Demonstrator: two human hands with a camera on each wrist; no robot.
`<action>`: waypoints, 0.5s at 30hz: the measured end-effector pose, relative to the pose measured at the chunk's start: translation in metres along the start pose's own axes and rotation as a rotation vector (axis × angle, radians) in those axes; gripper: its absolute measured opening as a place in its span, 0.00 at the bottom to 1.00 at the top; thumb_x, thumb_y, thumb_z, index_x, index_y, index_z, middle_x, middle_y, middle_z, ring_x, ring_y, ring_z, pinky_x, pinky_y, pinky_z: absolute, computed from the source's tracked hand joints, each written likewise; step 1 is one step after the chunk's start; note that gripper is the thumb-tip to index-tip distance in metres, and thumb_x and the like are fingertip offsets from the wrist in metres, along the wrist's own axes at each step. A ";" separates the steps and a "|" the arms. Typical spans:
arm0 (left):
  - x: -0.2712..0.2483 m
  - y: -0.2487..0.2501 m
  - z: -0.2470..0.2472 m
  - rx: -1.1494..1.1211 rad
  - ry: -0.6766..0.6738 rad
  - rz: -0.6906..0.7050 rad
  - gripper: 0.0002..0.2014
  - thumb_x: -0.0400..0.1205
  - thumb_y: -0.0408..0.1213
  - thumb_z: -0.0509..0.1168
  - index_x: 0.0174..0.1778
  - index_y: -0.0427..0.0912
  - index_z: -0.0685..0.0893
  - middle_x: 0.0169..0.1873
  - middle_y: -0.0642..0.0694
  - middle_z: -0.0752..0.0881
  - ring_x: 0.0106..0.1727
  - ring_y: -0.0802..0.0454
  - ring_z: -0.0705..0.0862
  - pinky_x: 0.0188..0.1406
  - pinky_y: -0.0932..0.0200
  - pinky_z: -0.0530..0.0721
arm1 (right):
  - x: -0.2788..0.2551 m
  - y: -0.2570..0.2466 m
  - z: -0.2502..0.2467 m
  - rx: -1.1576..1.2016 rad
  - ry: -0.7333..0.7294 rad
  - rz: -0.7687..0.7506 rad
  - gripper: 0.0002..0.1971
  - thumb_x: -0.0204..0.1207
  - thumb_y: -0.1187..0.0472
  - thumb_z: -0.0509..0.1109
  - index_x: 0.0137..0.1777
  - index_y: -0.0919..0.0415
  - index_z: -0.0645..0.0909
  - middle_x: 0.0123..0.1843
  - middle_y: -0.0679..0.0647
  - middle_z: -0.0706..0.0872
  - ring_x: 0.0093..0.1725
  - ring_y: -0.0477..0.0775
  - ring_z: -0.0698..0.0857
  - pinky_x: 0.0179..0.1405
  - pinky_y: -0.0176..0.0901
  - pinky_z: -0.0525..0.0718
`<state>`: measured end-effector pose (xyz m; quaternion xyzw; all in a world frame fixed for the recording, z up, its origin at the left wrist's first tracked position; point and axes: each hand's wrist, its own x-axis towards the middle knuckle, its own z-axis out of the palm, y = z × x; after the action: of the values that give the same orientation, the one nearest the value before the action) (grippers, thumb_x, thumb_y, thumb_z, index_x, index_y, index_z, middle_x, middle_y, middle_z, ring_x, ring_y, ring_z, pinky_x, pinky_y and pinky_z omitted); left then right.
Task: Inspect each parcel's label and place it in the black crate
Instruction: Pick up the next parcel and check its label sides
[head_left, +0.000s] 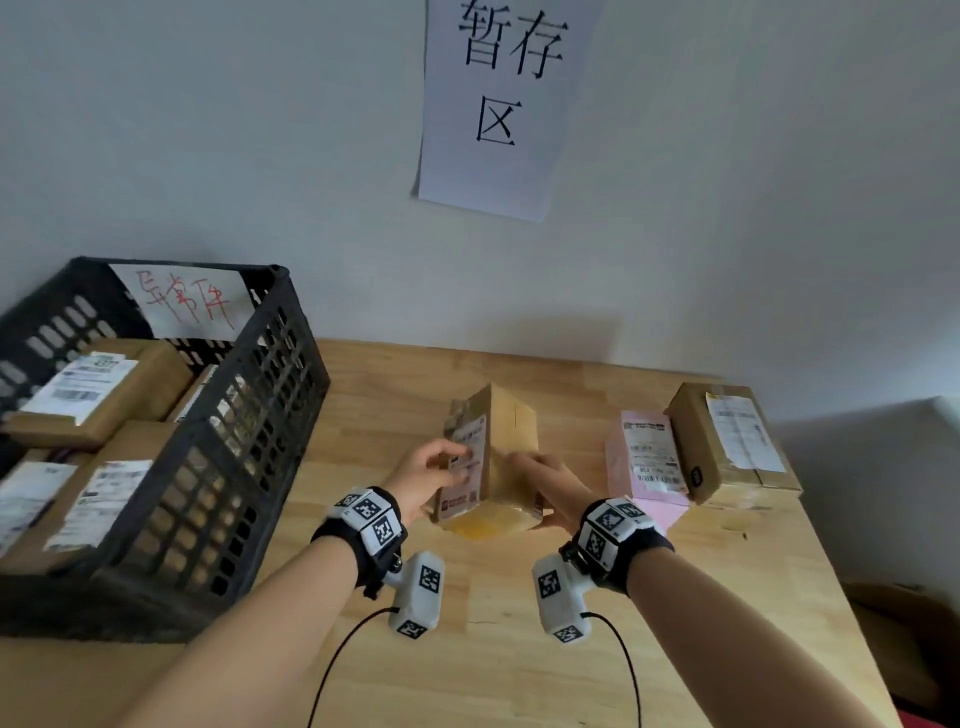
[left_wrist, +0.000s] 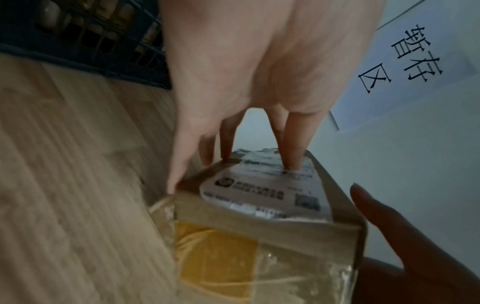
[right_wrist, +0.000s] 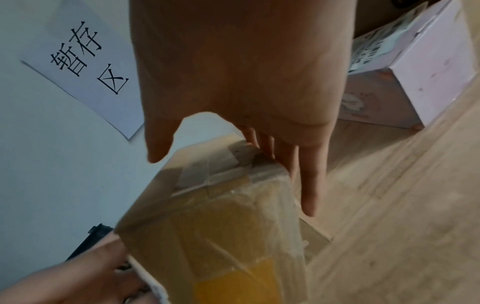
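A brown cardboard parcel (head_left: 511, 447) is held tilted on edge just above the middle of the wooden table (head_left: 467, 649). Its white shipping label (head_left: 465, 457) faces left. My left hand (head_left: 441, 465) grips the labelled side; in the left wrist view its fingertips (left_wrist: 293, 164) press the label (left_wrist: 265, 191) and the thumb lies on the parcel's (left_wrist: 259, 236) edge. My right hand (head_left: 535, 467) supports the opposite side with straight fingers (right_wrist: 309, 185) along the parcel (right_wrist: 215, 226), thumb lifted off. The black crate (head_left: 260, 395) stands at the left with several labelled parcels (head_left: 93, 389) inside.
A pink parcel (head_left: 647, 462) and a brown box (head_left: 727, 441) lie at the table's right rear, labels up. A white paper sign (head_left: 501, 98) hangs on the wall behind. A handwritten red sign (head_left: 187, 304) leans in the crate's back. The table's right edge drops off beside the boxes.
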<state>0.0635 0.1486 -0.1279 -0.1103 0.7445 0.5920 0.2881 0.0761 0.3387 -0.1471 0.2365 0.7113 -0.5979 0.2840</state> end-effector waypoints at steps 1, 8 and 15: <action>-0.004 0.000 0.008 0.014 0.019 -0.007 0.11 0.79 0.28 0.68 0.51 0.50 0.82 0.60 0.43 0.82 0.62 0.39 0.80 0.57 0.28 0.80 | -0.007 0.005 -0.004 -0.003 -0.053 0.008 0.37 0.70 0.40 0.73 0.73 0.56 0.64 0.67 0.58 0.76 0.63 0.62 0.80 0.57 0.62 0.85; -0.031 -0.013 0.052 0.105 0.099 -0.103 0.36 0.67 0.22 0.77 0.63 0.49 0.66 0.58 0.44 0.79 0.61 0.44 0.79 0.52 0.36 0.86 | -0.032 0.048 -0.041 -0.058 -0.230 0.010 0.33 0.71 0.50 0.75 0.73 0.58 0.67 0.63 0.58 0.80 0.61 0.60 0.81 0.57 0.58 0.84; -0.045 -0.033 0.078 0.072 0.132 -0.160 0.32 0.74 0.20 0.71 0.72 0.36 0.68 0.45 0.45 0.81 0.41 0.51 0.84 0.33 0.56 0.84 | -0.051 0.089 -0.064 -0.218 -0.307 0.124 0.35 0.65 0.47 0.74 0.73 0.54 0.72 0.72 0.58 0.78 0.70 0.65 0.77 0.70 0.63 0.73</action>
<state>0.1401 0.2056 -0.1406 -0.1976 0.7716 0.5313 0.2887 0.1651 0.4171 -0.1677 0.1539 0.7043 -0.5277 0.4491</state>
